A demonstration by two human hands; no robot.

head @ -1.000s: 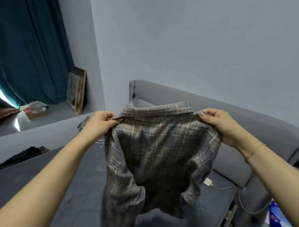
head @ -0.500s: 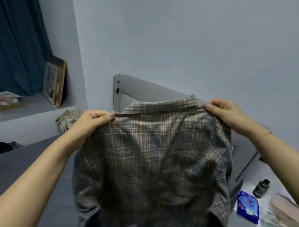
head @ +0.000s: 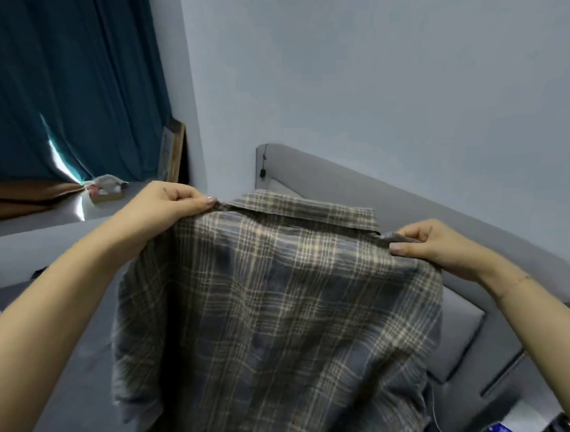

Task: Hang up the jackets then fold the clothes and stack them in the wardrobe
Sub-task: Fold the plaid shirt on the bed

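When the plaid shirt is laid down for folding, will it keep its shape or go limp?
Probably limp: the plaid shirt hangs in soft folds below where the left hand and right hand pinch its shoulders. It seems light, since fingertip pinches carry it. Its sleeves droop, so they will likely need straightening.

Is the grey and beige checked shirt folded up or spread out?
Spread out. The grey and beige checked shirt hangs flat, pinched at its shoulders by the left hand and right hand.

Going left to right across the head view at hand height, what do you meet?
Teal curtain → wooden picture frame → left hand pinching one shoulder of the plaid shirt → shirt collar → right hand pinching the other shoulder → grey headboard.
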